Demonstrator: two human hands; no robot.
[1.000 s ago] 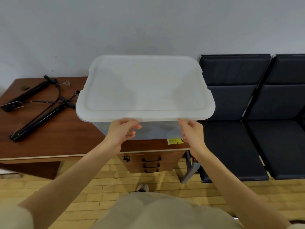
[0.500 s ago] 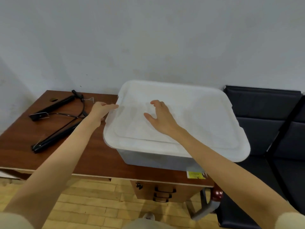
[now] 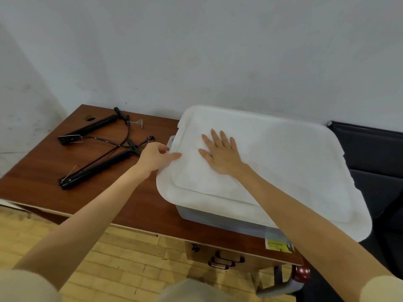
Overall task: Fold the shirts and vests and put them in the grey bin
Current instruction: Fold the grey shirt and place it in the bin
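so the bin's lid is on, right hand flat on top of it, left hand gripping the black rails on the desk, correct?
Not quite. In the head view the left hand is at the left edge of the white lid, not on the black rails. The right hand does lie flat on it.

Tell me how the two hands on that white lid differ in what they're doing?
The right hand lies flat on top of the white lid, fingers spread. The left hand curls around the lid's left edge, thumb on top, gripping it. Both touch the same lid, which sits on the grey bin.
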